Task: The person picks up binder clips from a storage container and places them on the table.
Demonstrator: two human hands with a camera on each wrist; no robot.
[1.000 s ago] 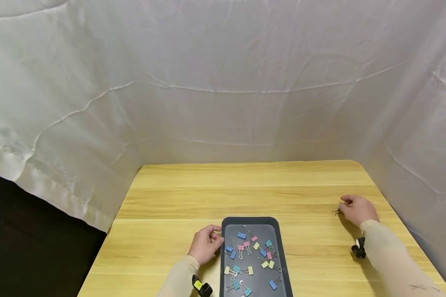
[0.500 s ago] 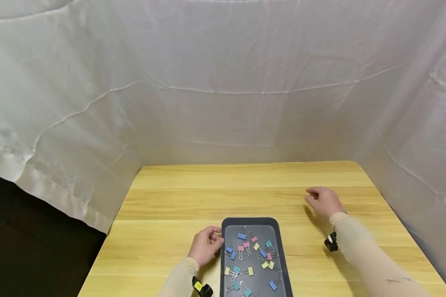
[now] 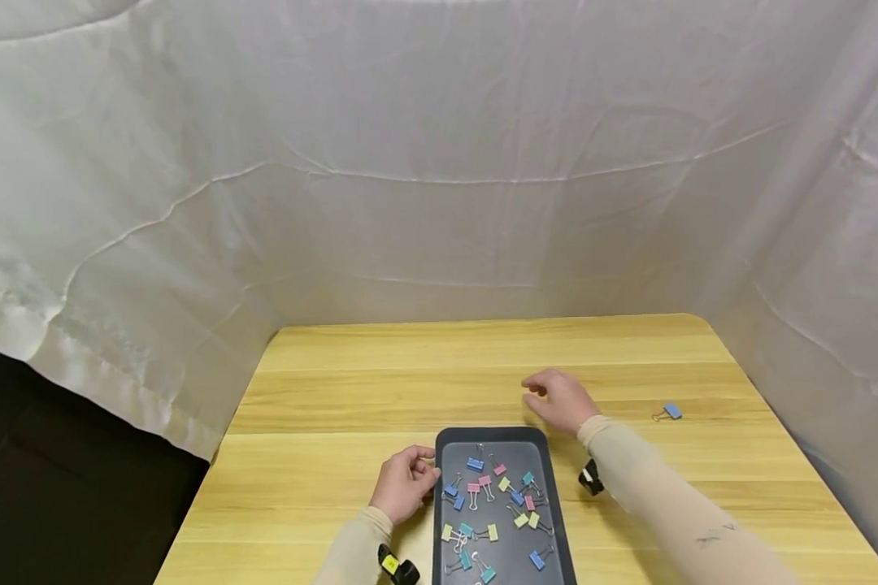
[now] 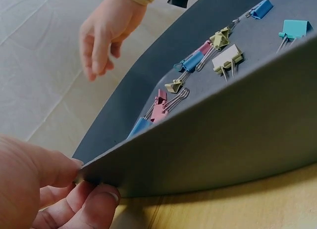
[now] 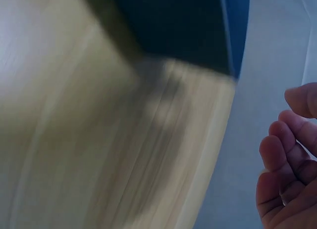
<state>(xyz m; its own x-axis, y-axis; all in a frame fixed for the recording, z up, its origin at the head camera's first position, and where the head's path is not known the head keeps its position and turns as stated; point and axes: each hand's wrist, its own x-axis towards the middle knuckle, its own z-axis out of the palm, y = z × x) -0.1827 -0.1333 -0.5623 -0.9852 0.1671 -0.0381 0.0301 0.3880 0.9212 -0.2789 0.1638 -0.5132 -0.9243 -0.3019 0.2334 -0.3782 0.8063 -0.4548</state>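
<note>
A dark grey tray (image 3: 492, 435) lies near the table's front edge, with several blue, pink, yellow and teal binder clips (image 3: 485, 483) scattered inside. My left hand (image 3: 406, 485) is at its left side; in the left wrist view the fingers (image 4: 59, 169) pinch the tray's rim (image 4: 208, 145). Above the table, just beyond the tray's far right corner, my right hand (image 3: 560, 400) hovers with loosely bent fingers and nothing in them. A single blue binder clip (image 3: 672, 411) lies on the table at the right, away from the hand.
The wooden table (image 3: 380, 382) carries the tray and the lone clip. Pale cloth (image 3: 439, 244) hangs behind the table and along both sides. A dark area (image 3: 58, 487) shows beyond the table at the lower left.
My right hand has let go of the blue binder clip at the right of the table and moved left toward the tray. The left hand and the tray stay where they were.
</note>
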